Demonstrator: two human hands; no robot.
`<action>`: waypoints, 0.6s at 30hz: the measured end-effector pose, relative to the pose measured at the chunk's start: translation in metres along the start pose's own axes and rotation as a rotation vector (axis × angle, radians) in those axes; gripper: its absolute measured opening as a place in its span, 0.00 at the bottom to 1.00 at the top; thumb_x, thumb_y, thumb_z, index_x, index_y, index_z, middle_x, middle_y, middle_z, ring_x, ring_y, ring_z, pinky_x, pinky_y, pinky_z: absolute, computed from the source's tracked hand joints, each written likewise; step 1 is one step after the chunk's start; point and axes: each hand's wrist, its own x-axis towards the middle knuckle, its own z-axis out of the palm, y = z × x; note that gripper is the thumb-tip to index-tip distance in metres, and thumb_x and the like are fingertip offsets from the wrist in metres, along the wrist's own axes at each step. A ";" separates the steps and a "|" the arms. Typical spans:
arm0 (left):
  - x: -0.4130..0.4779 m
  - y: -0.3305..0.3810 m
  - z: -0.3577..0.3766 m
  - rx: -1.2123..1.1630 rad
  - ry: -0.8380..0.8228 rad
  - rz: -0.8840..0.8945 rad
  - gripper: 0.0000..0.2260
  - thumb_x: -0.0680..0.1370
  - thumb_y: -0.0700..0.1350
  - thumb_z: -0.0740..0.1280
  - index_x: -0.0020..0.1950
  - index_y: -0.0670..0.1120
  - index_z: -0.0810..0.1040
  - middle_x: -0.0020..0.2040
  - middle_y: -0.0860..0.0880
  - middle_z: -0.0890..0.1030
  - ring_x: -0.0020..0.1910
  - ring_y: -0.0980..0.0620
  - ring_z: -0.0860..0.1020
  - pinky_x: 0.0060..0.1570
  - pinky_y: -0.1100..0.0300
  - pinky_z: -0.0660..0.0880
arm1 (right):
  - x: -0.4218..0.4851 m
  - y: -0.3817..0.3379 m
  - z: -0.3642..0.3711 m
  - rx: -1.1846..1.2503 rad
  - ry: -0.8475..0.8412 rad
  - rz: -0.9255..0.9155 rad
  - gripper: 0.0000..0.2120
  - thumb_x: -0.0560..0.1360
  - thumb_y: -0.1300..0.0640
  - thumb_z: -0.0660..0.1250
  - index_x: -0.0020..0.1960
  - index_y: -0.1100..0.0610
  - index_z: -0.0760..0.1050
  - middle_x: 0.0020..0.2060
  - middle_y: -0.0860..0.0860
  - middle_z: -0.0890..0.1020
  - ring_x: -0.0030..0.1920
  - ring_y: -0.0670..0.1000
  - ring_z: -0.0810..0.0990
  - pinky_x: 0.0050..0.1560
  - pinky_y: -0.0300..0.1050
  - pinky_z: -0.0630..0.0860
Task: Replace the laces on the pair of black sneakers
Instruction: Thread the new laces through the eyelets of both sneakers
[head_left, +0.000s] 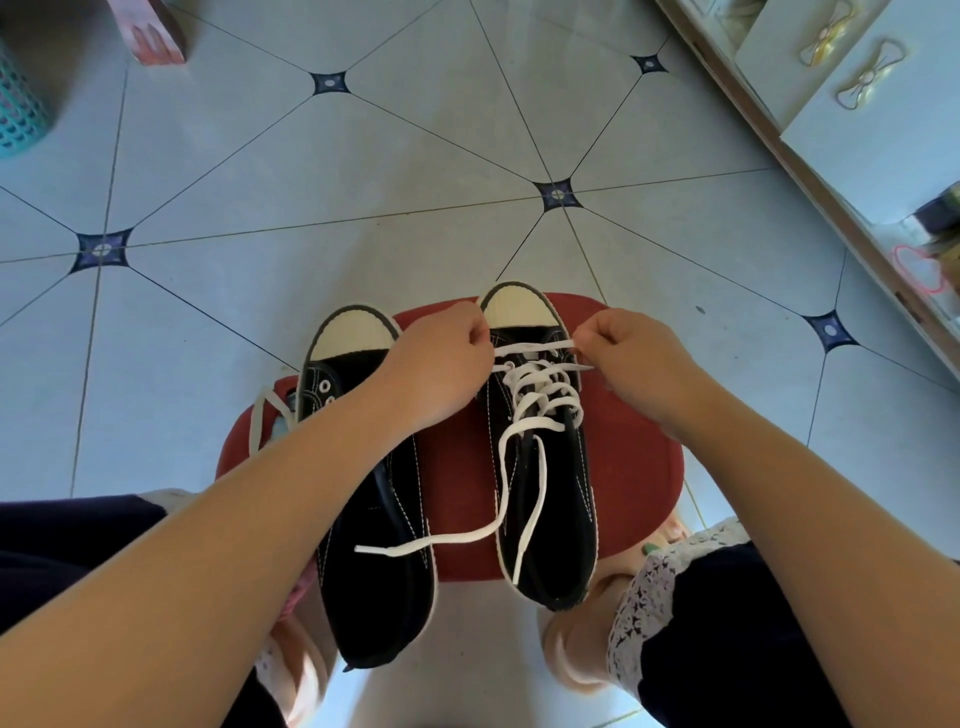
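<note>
Two black sneakers with white toe caps stand side by side on a red stool (634, 457). The right sneaker (563, 499) carries a white lace (540, 389) threaded loosely through its eyelets, with both ends trailing back over the heel. My left hand (441, 364) and my right hand (634, 358) each pinch one end of the lowest lace bar near the toe. The left sneaker (379, 571) has bare eyelets and is partly hidden under my left forearm. Another white lace (260, 415) lies at the stool's left edge.
The stool stands on a pale tiled floor (363, 197). A white cabinet (852, 130) with bow-shaped handles runs along the right. A teal basket (18, 104) and a pink box (156, 36) sit at the far left. My knees and slippered feet flank the stool.
</note>
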 end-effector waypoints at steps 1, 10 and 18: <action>0.000 0.000 0.000 0.024 0.001 0.014 0.06 0.79 0.42 0.56 0.48 0.45 0.72 0.36 0.54 0.72 0.34 0.59 0.68 0.31 0.66 0.64 | 0.000 -0.002 0.000 -0.048 0.012 -0.023 0.10 0.78 0.58 0.56 0.42 0.57 0.74 0.42 0.47 0.78 0.36 0.45 0.71 0.41 0.43 0.71; -0.008 -0.001 -0.005 -0.058 0.258 0.140 0.03 0.73 0.45 0.69 0.43 0.50 0.74 0.37 0.54 0.72 0.36 0.59 0.69 0.36 0.71 0.65 | -0.011 -0.005 -0.016 0.074 0.100 -0.114 0.05 0.72 0.58 0.68 0.40 0.50 0.76 0.33 0.43 0.76 0.30 0.36 0.73 0.35 0.35 0.67; -0.012 0.001 -0.001 0.203 0.082 0.221 0.07 0.75 0.50 0.65 0.46 0.52 0.83 0.30 0.59 0.70 0.31 0.61 0.69 0.31 0.70 0.60 | -0.020 -0.013 -0.008 -0.092 -0.102 -0.090 0.06 0.71 0.54 0.69 0.36 0.48 0.80 0.29 0.48 0.82 0.27 0.38 0.76 0.43 0.41 0.77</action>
